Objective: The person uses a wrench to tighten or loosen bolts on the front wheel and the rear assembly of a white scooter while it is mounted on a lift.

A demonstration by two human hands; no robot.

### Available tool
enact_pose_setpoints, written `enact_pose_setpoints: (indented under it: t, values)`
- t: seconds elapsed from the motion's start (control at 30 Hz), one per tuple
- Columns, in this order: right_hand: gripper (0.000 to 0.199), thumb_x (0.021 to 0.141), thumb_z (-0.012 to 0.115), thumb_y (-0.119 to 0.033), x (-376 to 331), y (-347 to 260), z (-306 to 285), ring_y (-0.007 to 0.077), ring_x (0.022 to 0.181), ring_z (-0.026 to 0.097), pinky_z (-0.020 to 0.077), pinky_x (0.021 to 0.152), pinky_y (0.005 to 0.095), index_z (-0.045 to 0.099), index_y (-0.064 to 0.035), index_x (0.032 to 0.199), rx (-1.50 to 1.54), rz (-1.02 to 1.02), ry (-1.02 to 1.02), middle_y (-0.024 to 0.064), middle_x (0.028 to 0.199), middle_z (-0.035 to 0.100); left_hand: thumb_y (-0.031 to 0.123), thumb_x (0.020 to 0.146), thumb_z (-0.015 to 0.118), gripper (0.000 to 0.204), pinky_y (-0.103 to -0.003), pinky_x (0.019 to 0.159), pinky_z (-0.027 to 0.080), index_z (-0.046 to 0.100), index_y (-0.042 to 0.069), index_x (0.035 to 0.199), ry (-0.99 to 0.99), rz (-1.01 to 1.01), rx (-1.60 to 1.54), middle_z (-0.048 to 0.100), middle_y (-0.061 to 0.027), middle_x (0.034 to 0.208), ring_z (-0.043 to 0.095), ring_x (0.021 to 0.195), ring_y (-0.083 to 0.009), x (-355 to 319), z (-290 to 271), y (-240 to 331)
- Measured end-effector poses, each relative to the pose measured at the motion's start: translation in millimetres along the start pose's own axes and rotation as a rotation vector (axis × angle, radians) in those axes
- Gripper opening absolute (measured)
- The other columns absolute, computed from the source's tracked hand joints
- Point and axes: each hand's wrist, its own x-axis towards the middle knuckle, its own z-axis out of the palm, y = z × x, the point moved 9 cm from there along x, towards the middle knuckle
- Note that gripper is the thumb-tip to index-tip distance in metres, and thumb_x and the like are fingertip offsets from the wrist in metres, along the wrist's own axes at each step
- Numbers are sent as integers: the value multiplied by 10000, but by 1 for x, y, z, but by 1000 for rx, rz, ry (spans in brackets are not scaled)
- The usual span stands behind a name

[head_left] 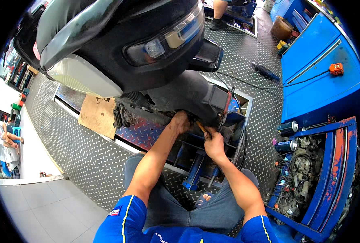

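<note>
A motor scooter with black bodywork (155,77) stands over a lift, its tail towards me. My left hand (180,122) reaches in under the rear mudguard, beside the wheel area. Its fingers are hidden there by dark parts. Just to the right, my right hand (214,144) is closed around a slim tool with a yellow-orange handle (201,126). The tool points up and left towards the underside near my left hand; its tip is lost in shadow, so its exact kind does not show.
Beneath the scooter lies the lift frame with a blue cylinder (195,170). A plywood board (97,116) lies to the left. At right stand a blue cabinet (321,60) and a blue-red drawer (329,178) with greasy parts and cans. A cable with an orange control box (336,69) crosses the checkered floor.
</note>
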Motion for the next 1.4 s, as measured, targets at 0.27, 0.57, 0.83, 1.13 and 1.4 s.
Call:
enact_pose_setpoints:
  t: [0.27,0.57,0.83,1.13,1.4]
  values:
    - [292,967,570,-132,3,3,-1,481,957,650,510,790,482,654,-11,1219,20,23,1,310,963,665,146,1048,398,285,-351,829,522,590,26,1221,-55,69,-62,626,-78,1185,590,977,-240,3,14,4]
    - [286,966,555,-117,2,-10,0,477,894,663,513,741,483,668,-5,1204,-6,43,-37,321,911,659,164,1055,409,278,-353,812,548,593,32,1216,-48,112,-172,640,-84,1161,617,968,-233,7,6,4]
    - [285,963,557,-116,3,-6,-1,478,888,660,513,742,486,670,-2,1199,1,10,-6,316,905,663,160,1062,386,275,-349,800,560,601,20,1161,0,77,-100,644,-92,1111,620,943,-210,-19,22,13]
    - [281,963,567,-108,2,-6,-1,486,921,642,502,755,487,657,4,1204,38,-39,12,327,933,646,112,1049,348,318,-396,888,548,569,-11,1241,-18,116,-115,629,-120,1185,612,1033,-261,-20,28,15]
    - [286,968,575,-113,1,-9,-1,479,832,649,485,699,483,648,-1,1221,25,-22,-18,307,870,653,169,1059,376,328,-386,923,528,557,25,1290,-122,118,-80,619,-101,1240,594,1097,-258,-3,19,9]
